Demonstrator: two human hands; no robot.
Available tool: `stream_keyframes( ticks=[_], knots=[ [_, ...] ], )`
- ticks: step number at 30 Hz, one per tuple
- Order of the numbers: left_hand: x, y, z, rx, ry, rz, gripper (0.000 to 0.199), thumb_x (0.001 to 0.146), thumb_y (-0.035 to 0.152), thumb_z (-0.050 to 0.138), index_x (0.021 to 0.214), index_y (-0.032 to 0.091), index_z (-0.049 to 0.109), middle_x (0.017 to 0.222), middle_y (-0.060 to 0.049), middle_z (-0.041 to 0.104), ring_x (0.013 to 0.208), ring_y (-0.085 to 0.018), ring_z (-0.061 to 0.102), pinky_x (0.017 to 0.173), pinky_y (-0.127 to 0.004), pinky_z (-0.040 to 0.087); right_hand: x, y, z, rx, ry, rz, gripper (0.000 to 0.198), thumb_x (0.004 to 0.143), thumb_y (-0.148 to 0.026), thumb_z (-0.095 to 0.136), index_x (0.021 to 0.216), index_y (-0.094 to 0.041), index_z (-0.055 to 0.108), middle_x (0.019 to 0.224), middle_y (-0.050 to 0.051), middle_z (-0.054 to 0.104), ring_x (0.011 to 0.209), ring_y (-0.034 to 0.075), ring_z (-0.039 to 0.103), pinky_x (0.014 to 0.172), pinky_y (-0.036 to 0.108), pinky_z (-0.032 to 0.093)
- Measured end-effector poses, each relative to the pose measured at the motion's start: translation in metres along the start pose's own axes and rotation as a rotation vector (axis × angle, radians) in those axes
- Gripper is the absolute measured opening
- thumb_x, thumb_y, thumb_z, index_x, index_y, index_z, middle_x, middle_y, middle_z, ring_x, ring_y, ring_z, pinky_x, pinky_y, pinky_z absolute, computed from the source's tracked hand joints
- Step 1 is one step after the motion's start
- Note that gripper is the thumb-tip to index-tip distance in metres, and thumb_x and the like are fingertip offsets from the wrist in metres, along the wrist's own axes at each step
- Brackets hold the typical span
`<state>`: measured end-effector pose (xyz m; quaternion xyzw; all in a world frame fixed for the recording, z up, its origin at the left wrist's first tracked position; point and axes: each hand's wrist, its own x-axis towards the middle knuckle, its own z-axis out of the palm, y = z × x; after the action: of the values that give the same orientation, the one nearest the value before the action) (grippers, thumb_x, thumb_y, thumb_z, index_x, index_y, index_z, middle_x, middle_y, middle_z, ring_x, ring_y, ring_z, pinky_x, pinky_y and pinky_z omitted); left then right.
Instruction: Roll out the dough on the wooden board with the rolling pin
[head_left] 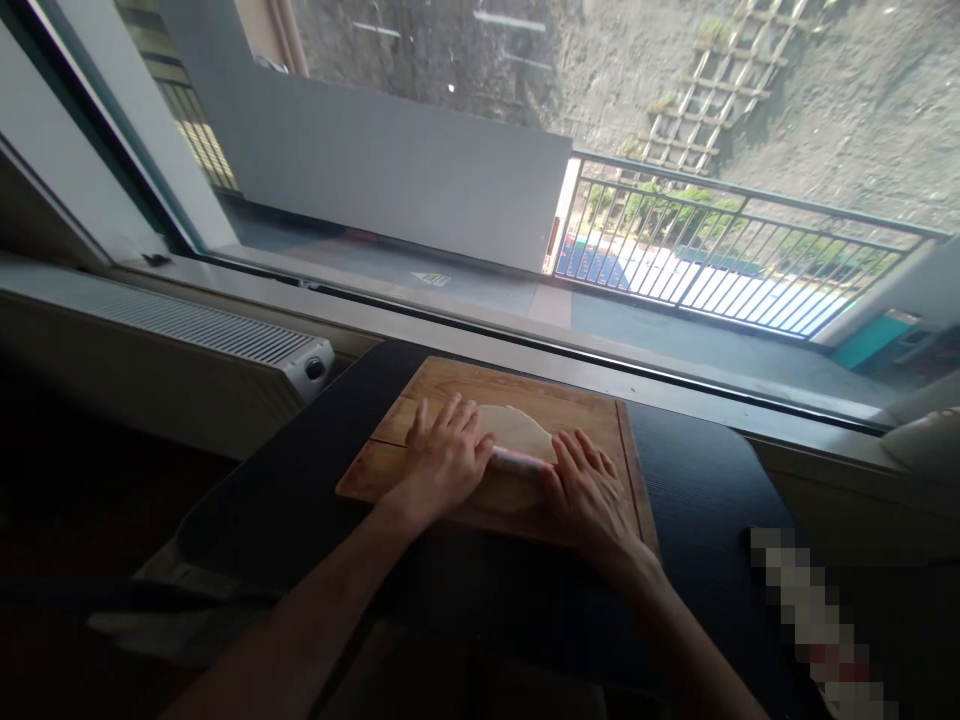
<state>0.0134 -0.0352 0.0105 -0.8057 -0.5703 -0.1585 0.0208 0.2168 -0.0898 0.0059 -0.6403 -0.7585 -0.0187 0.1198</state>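
Observation:
A thin, pale sheet of dough (517, 428) lies on a wooden cutting board (465, 375). Across its near side runs a pale rolling pin (523, 461), its ends hidden beneath my hands. My left hand (448, 450) rests on the left end of the pin, fingers stretched forward and spread. On the right end lies my right hand (586, 482), also with fingers extended and pointing forward. Both palms press down from above, and neither hand's fingers are wrapped round the pin. Part of the dough is covered by the hands and the pin.
The board sits on a black table (697, 500) with rounded corners, against a window sill (480, 345). A white radiator (225, 330) stands at the left. A blurred-out object (810, 620) lies at the right edge. Beyond the glass is a railing (720, 250).

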Motion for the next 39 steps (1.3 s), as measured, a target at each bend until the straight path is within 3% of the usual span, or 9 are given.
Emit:
stream_keyframes(
  ticks=[4, 7, 11, 17, 20, 26, 31, 35, 39],
  knots=[
    [0.072, 0.005, 0.009, -0.005, -0.109, -0.03, 0.052, 0.092, 0.045, 0.024, 0.122, 0.015, 0.055, 0.135, -0.012, 0.049, 0.133, -0.029, 0.031, 0.107, -0.058, 0.013, 0.055, 0.017, -0.001, 0.043, -0.026, 0.159, 0.056, 0.095, -0.048, 0.017, 0.131, -0.017, 0.045, 0.141, 0.009, 0.041, 0.135, 0.023, 0.026, 0.105, 0.041, 0.029],
    [0.081, 0.004, 0.01, -0.005, -0.137, -0.002, 0.052, 0.091, 0.046, 0.026, 0.121, 0.015, 0.055, 0.133, -0.011, 0.051, 0.132, -0.028, 0.033, 0.106, -0.058, 0.016, 0.052, 0.015, 0.0, 0.053, -0.027, 0.142, 0.056, 0.095, -0.049, 0.019, 0.13, -0.015, 0.046, 0.141, 0.011, 0.041, 0.135, 0.024, 0.025, 0.104, 0.041, 0.03],
    [0.025, -0.003, 0.003, 0.015, -0.095, 0.049, 0.051, 0.093, 0.043, 0.023, 0.126, 0.015, 0.051, 0.138, -0.008, 0.045, 0.137, -0.024, 0.024, 0.111, -0.053, 0.007, -0.008, -0.01, 0.005, 0.001, 0.106, 0.051, 0.053, 0.094, -0.043, 0.029, 0.133, -0.01, 0.043, 0.141, 0.014, 0.04, 0.137, 0.026, 0.021, 0.106, 0.044, 0.027],
    [-0.049, -0.016, -0.005, 0.009, -0.029, 0.101, 0.048, 0.094, 0.04, 0.024, 0.135, 0.02, 0.041, 0.143, -0.003, 0.039, 0.137, -0.022, 0.024, 0.111, -0.049, 0.014, -0.073, -0.028, 0.006, 0.015, 0.163, -0.094, 0.052, 0.092, -0.034, 0.039, 0.138, -0.011, 0.036, 0.144, 0.011, 0.036, 0.136, 0.026, 0.024, 0.109, 0.044, 0.027],
    [-0.024, -0.007, 0.002, 0.03, -0.002, 0.062, 0.051, 0.094, 0.04, 0.024, 0.132, 0.015, 0.045, 0.142, -0.007, 0.041, 0.137, -0.024, 0.024, 0.111, -0.051, 0.01, -0.062, -0.011, 0.003, 0.047, 0.153, -0.064, 0.046, 0.093, -0.029, 0.037, 0.135, -0.012, 0.04, 0.139, 0.01, 0.044, 0.134, 0.025, 0.029, 0.108, 0.044, 0.03],
    [0.078, 0.044, 0.023, -0.023, -0.111, 0.05, 0.053, 0.092, 0.041, 0.022, 0.127, 0.013, 0.051, 0.138, -0.012, 0.045, 0.137, -0.029, 0.02, 0.109, -0.058, 0.005, -0.049, 0.01, 0.014, 0.146, 0.184, 0.067, 0.039, 0.095, -0.026, 0.031, 0.125, -0.01, 0.05, 0.127, 0.011, 0.054, 0.131, 0.024, 0.034, 0.105, 0.041, 0.037],
    [0.081, 0.081, 0.032, -0.054, -0.12, 0.156, 0.049, 0.091, 0.04, 0.026, 0.128, 0.016, 0.049, 0.141, -0.007, 0.042, 0.138, -0.026, 0.015, 0.112, -0.052, 0.005, -0.078, -0.023, 0.031, 0.143, 0.278, 0.016, 0.049, 0.091, -0.016, 0.035, 0.138, -0.004, 0.031, 0.14, 0.017, 0.039, 0.135, 0.026, 0.026, 0.104, 0.045, 0.038],
    [0.049, 0.056, 0.026, -0.069, -0.148, 0.161, 0.048, 0.092, 0.035, 0.024, 0.134, 0.019, 0.042, 0.148, -0.007, 0.029, 0.138, -0.026, 0.017, 0.109, -0.053, 0.016, -0.084, -0.052, 0.027, 0.178, 0.256, -0.09, 0.057, 0.084, -0.005, 0.036, 0.14, -0.004, 0.028, 0.147, 0.019, 0.025, 0.138, 0.03, 0.016, 0.105, 0.051, 0.034],
    [0.024, 0.009, 0.016, -0.051, -0.145, 0.125, 0.049, 0.094, 0.036, 0.021, 0.14, 0.024, 0.032, 0.151, -0.007, 0.022, 0.138, -0.024, 0.019, 0.109, -0.052, 0.019, -0.084, -0.061, 0.012, 0.294, 0.21, -0.308, 0.049, 0.083, -0.007, 0.039, 0.131, -0.004, 0.042, 0.146, 0.017, 0.029, 0.138, 0.03, 0.015, 0.105, 0.049, 0.034]
  ],
)
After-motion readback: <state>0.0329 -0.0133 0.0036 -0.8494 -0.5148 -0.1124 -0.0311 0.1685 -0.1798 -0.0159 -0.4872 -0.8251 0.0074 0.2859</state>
